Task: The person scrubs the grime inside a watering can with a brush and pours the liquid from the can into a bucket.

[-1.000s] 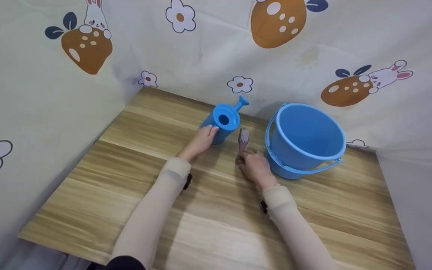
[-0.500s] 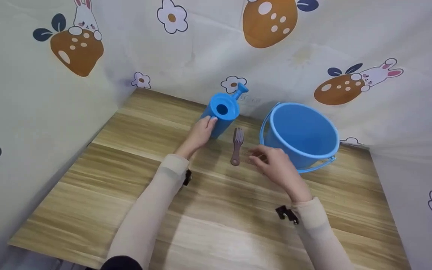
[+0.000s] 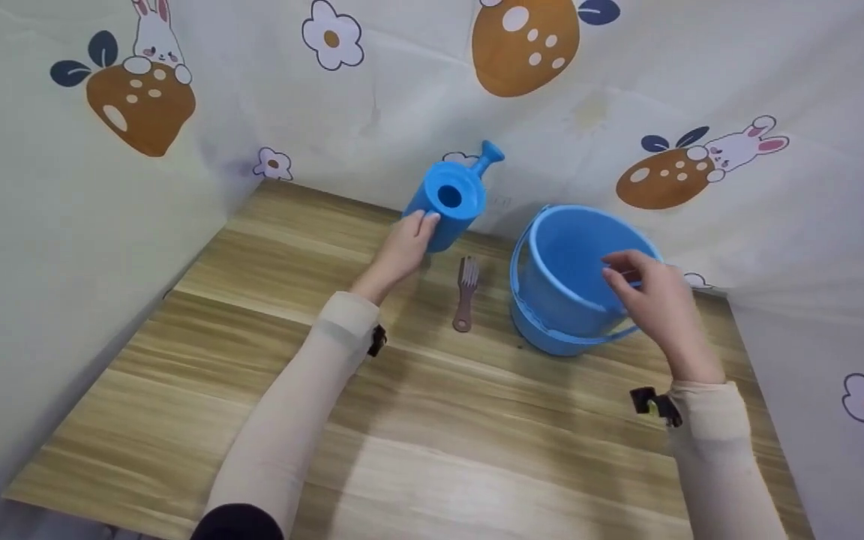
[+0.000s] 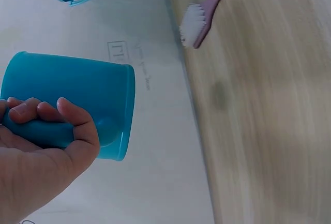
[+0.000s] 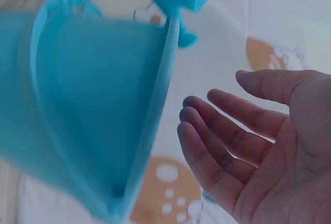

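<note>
— Shifted since the earlier frames: one right hand [image 3: 657,304], mine, from the brush [image 3: 466,296] across to the bucket [image 3: 552,300]; one watering can [image 3: 458,223], now raised higher in my left hand [image 3: 406,244].

— State of each hand?

— Left: fingers curled round the can's handle [image 4: 49,133], holding it. Right: fingers and thumb spread, lightly bent, nothing between them; just beside the bucket's rim and, by the right wrist view, apart from it.

— Place of the can?

— Blue, one hole in its top, spout [image 3: 487,159] toward the far right. Off the counter [image 3: 417,427], before the printed wall cloth [image 3: 402,90], left of the bucket. Upright or slightly tilted: I cannot tell which.

— Other items?

— Brush, one, white-bristled, lying on the counter between can and bucket, bristles toward the wall cloth. Bucket, one, blue, standing on the counter, its carrying loop lowered.

— Step in hand, and how to do it well?

— Carrying the can one-handed, I judge. Requirements: grip firm on the handle, wrist steady, lest the spout end dip; base kept high enough to miss the bucket's rim; right fingers loose, so that I could steady the bucket without knocking it.
</note>
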`<action>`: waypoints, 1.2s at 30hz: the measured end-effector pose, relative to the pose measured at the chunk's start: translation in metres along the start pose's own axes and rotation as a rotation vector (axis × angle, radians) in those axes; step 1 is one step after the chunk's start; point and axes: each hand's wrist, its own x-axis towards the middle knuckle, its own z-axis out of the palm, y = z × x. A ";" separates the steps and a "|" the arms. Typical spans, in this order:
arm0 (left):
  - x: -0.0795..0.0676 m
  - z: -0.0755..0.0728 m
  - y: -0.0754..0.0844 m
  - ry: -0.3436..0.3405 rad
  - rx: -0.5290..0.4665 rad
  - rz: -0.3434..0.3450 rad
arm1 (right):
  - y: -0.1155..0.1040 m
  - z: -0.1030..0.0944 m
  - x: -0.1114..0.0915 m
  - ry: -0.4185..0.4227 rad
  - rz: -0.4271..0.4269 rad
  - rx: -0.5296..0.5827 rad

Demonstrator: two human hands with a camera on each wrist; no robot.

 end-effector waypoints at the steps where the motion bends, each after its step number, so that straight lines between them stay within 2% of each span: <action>1: 0.000 0.000 0.002 0.001 0.003 0.003 | 0.005 -0.004 0.000 0.010 0.014 -0.009; 6: 0.002 0.005 0.013 0.010 0.019 0.036 | 0.032 -0.015 0.005 0.067 0.078 -0.057; 12: 0.000 0.010 0.024 -0.014 -0.002 0.060 | 0.071 -0.007 0.013 0.107 0.130 -0.114; 18: -0.001 0.016 0.038 -0.040 -0.003 0.080 | 0.098 0.007 0.016 0.036 0.189 -0.084; 23: 0.000 0.022 0.049 -0.074 0.014 0.098 | 0.103 0.010 0.016 -0.005 0.210 -0.041; 30: 0.004 0.029 0.064 -0.109 0.068 0.110 | 0.098 0.012 0.021 -0.007 0.212 -0.053; 36: 0.010 0.036 0.080 -0.122 0.185 0.138 | 0.095 0.012 0.025 -0.012 0.223 -0.066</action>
